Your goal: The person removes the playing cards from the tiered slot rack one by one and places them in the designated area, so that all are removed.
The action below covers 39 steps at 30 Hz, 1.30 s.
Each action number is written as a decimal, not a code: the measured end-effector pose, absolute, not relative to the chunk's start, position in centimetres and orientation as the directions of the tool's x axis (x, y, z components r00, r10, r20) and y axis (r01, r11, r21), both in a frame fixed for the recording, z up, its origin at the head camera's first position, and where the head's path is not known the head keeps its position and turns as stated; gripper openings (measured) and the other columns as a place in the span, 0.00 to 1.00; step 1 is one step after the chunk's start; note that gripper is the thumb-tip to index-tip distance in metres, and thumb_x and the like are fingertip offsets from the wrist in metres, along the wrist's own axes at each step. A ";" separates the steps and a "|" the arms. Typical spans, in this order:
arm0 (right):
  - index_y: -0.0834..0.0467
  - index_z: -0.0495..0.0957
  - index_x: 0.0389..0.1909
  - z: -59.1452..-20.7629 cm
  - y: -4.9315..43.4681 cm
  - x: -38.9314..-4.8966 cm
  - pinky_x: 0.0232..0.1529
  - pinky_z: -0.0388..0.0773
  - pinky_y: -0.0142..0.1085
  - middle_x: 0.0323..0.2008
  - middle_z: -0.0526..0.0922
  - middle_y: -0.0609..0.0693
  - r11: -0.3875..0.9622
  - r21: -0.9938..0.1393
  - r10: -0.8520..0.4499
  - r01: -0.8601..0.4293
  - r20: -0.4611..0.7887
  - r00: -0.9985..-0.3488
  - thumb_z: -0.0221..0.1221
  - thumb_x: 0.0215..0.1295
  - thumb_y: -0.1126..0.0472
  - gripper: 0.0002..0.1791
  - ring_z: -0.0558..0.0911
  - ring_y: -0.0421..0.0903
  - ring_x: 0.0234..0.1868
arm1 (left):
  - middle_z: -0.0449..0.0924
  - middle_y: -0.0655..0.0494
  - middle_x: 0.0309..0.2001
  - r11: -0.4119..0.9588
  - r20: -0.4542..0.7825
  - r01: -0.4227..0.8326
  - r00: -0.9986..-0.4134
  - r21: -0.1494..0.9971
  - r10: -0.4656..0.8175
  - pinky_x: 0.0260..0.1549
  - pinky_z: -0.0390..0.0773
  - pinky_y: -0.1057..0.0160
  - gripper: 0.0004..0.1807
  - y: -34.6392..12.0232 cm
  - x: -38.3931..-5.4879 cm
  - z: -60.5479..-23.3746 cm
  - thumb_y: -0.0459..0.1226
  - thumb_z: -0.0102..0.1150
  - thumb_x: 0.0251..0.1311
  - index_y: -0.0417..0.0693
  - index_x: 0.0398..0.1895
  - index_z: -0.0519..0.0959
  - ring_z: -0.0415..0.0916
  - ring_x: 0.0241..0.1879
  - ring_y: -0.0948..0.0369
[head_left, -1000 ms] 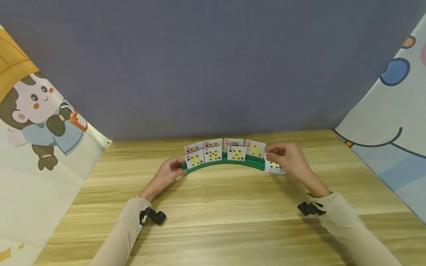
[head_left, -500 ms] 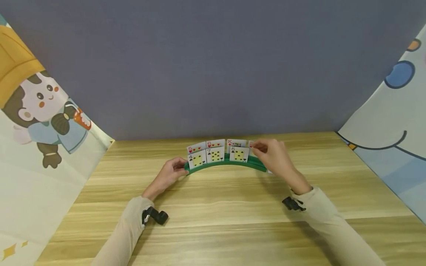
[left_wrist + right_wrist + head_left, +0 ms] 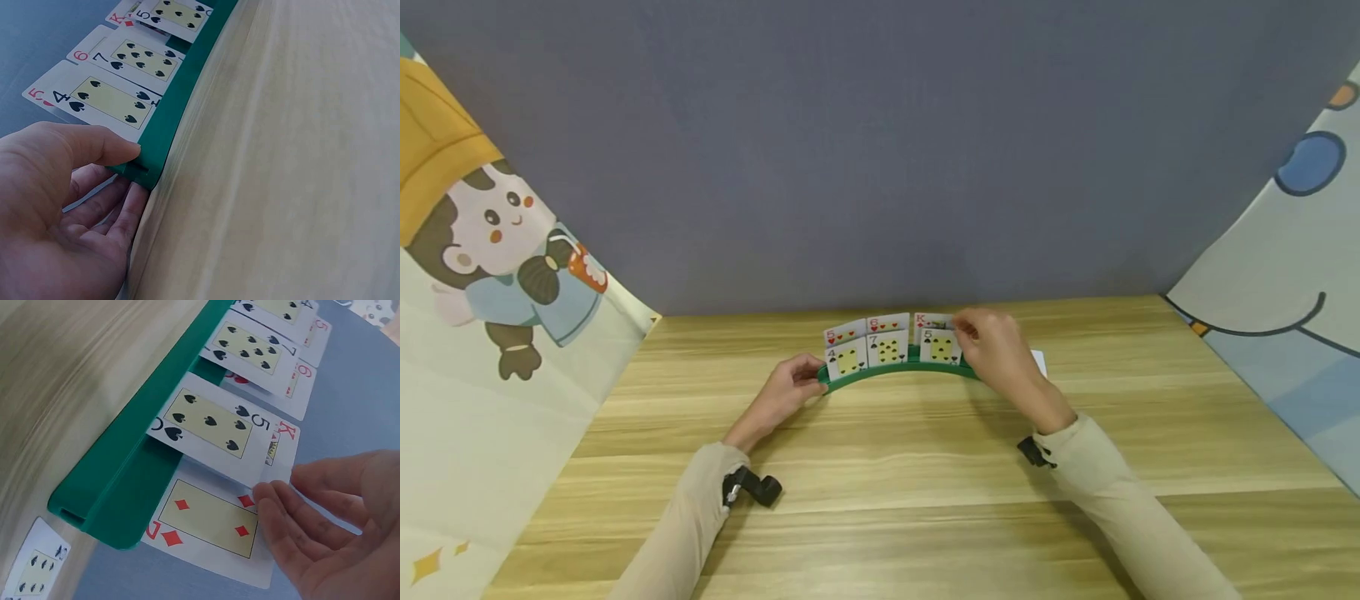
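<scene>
A green curved playing-card holder stands on the table, with cards in two rows. My left hand grips its left end, thumb on top and fingers beneath. The four of spades is nearest that thumb. On the right, my right hand pinches at the top corner where the five of spades overlaps the king of diamonds; which card is between the fingertips is unclear. Just below that hand, a low diamond card leans at the holder's right end, partly covered.
A loose six of spades lies on the table beside the holder's right end. The seven of spades stands in front of the red six. A grey panel rises behind the wooden table.
My right hand leaves the loose card on the table, passes over the low diamond card and moves left to the king and five of spades. The left hand keeps its grip on the holder.
</scene>
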State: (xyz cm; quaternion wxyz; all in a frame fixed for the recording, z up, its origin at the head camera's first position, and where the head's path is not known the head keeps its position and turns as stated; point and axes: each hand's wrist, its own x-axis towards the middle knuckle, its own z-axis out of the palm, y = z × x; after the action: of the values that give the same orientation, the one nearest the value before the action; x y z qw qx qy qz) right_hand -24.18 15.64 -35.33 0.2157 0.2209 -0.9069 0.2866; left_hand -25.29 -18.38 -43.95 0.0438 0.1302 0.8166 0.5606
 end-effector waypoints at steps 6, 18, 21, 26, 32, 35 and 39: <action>0.66 0.85 0.41 -35.9 15.3 -24.3 0.26 0.82 0.40 0.35 0.87 0.59 0.777 -0.345 -0.300 -0.526 0.532 -0.792 0.59 0.62 0.74 0.10 0.83 0.48 0.29 | 0.78 0.36 0.53 0.338 0.080 0.170 -0.961 0.926 0.263 0.54 0.79 0.64 0.17 -18.5 -25.2 -43.9 0.24 0.61 0.59 0.31 0.52 0.76 0.78 0.53 0.46; 0.67 0.85 0.40 -36.3 15.1 -24.2 0.26 0.81 0.37 0.35 0.87 0.60 0.771 -0.381 -0.303 -0.509 0.484 -0.821 0.57 0.62 0.75 0.10 0.83 0.47 0.27 | 0.78 0.35 0.53 0.339 0.082 0.174 -0.960 0.924 0.269 0.55 0.80 0.61 0.18 -18.4 -25.1 -43.5 0.24 0.62 0.58 0.30 0.52 0.75 0.78 0.52 0.45; 0.67 0.85 0.40 -36.4 15.2 -24.2 0.24 0.79 0.35 0.34 0.87 0.60 0.765 -0.380 -0.311 -0.519 0.488 -0.815 0.56 0.61 0.76 0.11 0.81 0.45 0.25 | 0.78 0.36 0.53 0.338 0.082 0.173 -0.960 0.925 0.269 0.55 0.80 0.61 0.18 -18.3 -25.0 -43.4 0.24 0.62 0.58 0.30 0.52 0.76 0.78 0.52 0.46; 0.68 0.84 0.40 -36.6 15.2 -24.3 0.21 0.74 0.32 0.34 0.86 0.60 0.768 -0.360 -0.320 -0.530 0.501 -0.804 0.56 0.60 0.77 0.11 0.75 0.42 0.20 | 0.78 0.36 0.53 0.346 0.080 0.174 -0.960 0.922 0.269 0.55 0.80 0.61 0.17 -18.4 -25.0 -43.6 0.24 0.62 0.59 0.30 0.52 0.76 0.78 0.52 0.46; 0.68 0.84 0.40 -37.0 15.3 -24.4 0.21 0.74 0.32 0.36 0.86 0.61 0.772 -0.342 -0.329 -0.536 0.506 -0.797 0.56 0.61 0.76 0.11 0.76 0.42 0.21 | 0.77 0.33 0.53 0.347 0.073 0.170 -0.958 0.922 0.278 0.56 0.79 0.57 0.17 -18.4 -25.3 -43.7 0.23 0.60 0.59 0.28 0.52 0.75 0.77 0.53 0.42; 0.68 0.84 0.41 -37.2 15.2 -24.4 0.22 0.75 0.33 0.37 0.86 0.62 0.761 -0.359 -0.331 -0.541 0.502 -0.799 0.56 0.62 0.77 0.11 0.76 0.42 0.22 | 0.77 0.34 0.54 0.351 0.064 0.161 -0.960 0.923 0.271 0.57 0.79 0.55 0.18 -18.5 -25.2 -43.7 0.23 0.60 0.59 0.28 0.53 0.75 0.77 0.53 0.43; 0.67 0.84 0.41 -37.2 15.3 -24.4 0.22 0.73 0.33 0.38 0.85 0.62 0.751 -0.383 -0.328 -0.538 0.491 -0.807 0.55 0.62 0.77 0.12 0.76 0.41 0.22 | 0.77 0.34 0.54 0.350 0.069 0.164 -0.961 0.922 0.268 0.58 0.78 0.56 0.18 -18.4 -25.0 -43.5 0.24 0.61 0.59 0.30 0.54 0.75 0.77 0.54 0.44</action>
State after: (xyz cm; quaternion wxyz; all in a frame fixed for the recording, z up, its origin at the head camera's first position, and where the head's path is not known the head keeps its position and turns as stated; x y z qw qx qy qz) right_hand -24.40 15.26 -37.25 0.2009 0.2371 -0.9138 0.2616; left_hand -24.99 -18.44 -43.51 0.0467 0.1316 0.8202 0.5547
